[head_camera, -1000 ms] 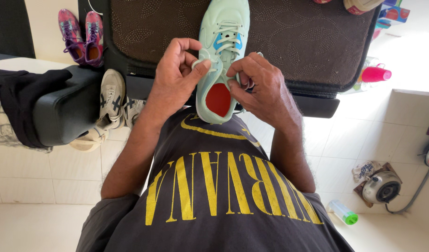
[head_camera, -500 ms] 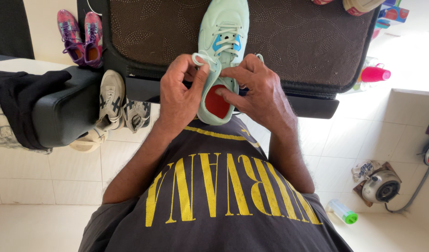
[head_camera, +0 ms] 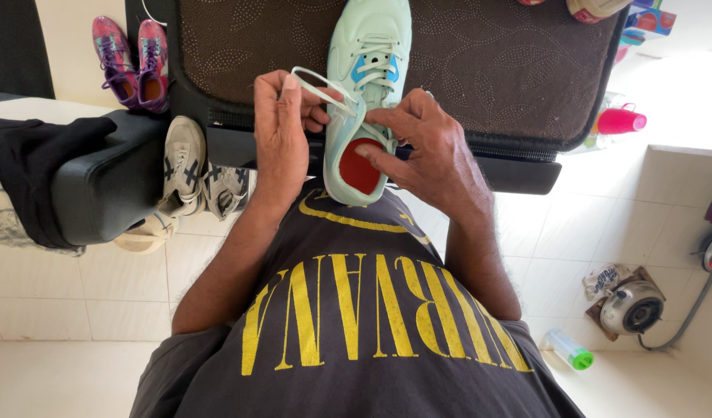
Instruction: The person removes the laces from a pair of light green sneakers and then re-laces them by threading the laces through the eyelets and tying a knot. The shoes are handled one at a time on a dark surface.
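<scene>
A mint-green sneaker [head_camera: 369, 46] with blue eyelet tabs and a red insole lies toe-away on a dark brown patterned mat [head_camera: 495, 70]. My left hand [head_camera: 282, 131] pinches a pale lace [head_camera: 317, 83] and holds a loop of it out to the left of the shoe. My right hand [head_camera: 426, 151] rests on the shoe's right side by the opening, fingers on the lace near the top eyelets. The heel of the shoe hangs over the mat's near edge, against my dark grey shirt with yellow lettering.
A pink and purple pair of shoes [head_camera: 131, 62] stands at the back left. White and grey sneakers [head_camera: 193, 174] lie on the tiled floor beside a black padded seat [head_camera: 100, 182] with dark cloth on it. A pink cup [head_camera: 619, 121], a steel pot [head_camera: 633, 307] and a green-capped bottle [head_camera: 569, 350] are at right.
My left hand has pulled the lace up and out to the left into a loop. My right hand has shifted up along the shoe's opening toward the eyelets.
</scene>
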